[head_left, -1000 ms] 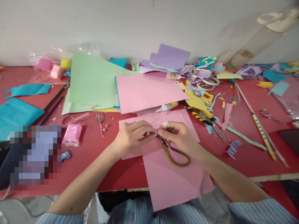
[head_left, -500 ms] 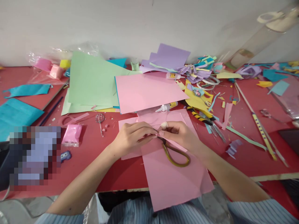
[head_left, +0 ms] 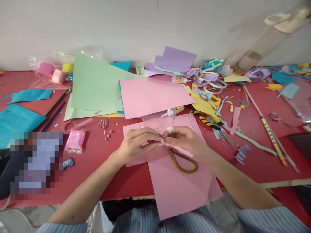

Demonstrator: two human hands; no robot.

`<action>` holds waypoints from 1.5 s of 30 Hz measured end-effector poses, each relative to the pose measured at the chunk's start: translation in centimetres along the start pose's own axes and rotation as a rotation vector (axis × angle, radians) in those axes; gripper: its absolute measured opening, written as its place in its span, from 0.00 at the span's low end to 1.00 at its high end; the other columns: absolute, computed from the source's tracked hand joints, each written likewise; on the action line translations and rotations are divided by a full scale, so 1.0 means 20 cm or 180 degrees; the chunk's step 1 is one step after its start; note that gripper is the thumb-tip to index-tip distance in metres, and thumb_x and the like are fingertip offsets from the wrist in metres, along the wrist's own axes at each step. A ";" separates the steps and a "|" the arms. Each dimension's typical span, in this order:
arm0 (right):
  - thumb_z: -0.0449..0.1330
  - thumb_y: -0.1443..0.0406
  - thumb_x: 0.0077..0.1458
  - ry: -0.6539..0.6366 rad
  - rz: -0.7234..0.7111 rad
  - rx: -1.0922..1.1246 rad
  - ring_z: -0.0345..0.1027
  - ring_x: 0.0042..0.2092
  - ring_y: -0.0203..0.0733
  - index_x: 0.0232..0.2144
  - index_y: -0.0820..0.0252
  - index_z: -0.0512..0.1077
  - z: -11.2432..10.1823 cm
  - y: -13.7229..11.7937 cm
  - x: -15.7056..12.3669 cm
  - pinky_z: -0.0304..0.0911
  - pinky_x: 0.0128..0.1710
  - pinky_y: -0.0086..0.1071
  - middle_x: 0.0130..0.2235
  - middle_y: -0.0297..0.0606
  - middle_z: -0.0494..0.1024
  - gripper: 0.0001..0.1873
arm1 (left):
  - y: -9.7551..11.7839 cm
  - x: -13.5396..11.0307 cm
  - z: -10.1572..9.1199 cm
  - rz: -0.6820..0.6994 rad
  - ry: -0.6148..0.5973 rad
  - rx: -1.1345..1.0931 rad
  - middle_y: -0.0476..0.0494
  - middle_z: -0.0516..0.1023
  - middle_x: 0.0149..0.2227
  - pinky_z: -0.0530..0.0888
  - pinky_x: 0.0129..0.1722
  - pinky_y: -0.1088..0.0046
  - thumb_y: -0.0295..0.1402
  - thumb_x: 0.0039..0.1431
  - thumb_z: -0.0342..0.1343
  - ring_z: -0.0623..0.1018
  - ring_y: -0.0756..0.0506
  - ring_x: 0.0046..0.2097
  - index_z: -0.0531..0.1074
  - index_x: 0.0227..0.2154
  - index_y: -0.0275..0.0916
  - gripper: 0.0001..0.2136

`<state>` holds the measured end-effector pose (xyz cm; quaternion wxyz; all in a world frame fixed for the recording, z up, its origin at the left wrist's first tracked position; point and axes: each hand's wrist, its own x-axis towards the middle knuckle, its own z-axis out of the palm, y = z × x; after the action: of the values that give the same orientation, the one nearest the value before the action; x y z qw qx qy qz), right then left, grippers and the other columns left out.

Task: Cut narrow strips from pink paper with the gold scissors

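Note:
My left hand point(head_left: 139, 142) and my right hand point(head_left: 183, 139) meet fingertip to fingertip over the pink paper sheets. Both are closed in a pinch on a narrow pink paper strip point(head_left: 182, 150), whose free end slants out below my right palm. White tape wraps one finger of my right hand. Just below the fingertips lie scissors with an olive-coloured handle point(head_left: 183, 166), on a large pink sheet point(head_left: 177, 191) that overhangs the table's front edge. My fingers hide the scissors' blades and most of the pinched end.
Left of my hands are a pink clay packet point(head_left: 74, 141), a small racket-shaped charm point(head_left: 104, 124) and a pixelated phone-like object point(head_left: 39, 161). Behind stand green sheets point(head_left: 97, 87) and a glue bottle point(head_left: 173, 111). Black-and-yellow pliers point(head_left: 207, 121) and paper scraps lie right.
My fingertips have shifted slightly left along the pink strip, and more of it shows between them. The scissors and sheets stay where they were.

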<state>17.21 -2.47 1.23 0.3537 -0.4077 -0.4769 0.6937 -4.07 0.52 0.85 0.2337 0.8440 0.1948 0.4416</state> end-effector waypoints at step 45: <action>0.70 0.62 0.51 -0.0150 -0.0007 0.0435 0.71 0.32 0.35 0.31 0.60 0.77 0.03 0.00 -0.01 0.67 0.35 0.30 0.28 0.33 0.77 0.08 | 0.02 0.00 0.04 -0.0381 0.0253 -0.0896 0.43 0.80 0.32 0.79 0.34 0.74 0.24 0.53 0.66 0.80 0.49 0.35 0.78 0.36 0.35 0.07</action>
<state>16.80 -2.86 1.42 0.3702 -0.3656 -0.4370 0.7337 -3.37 0.07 0.73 0.3677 0.7717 0.1900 0.4828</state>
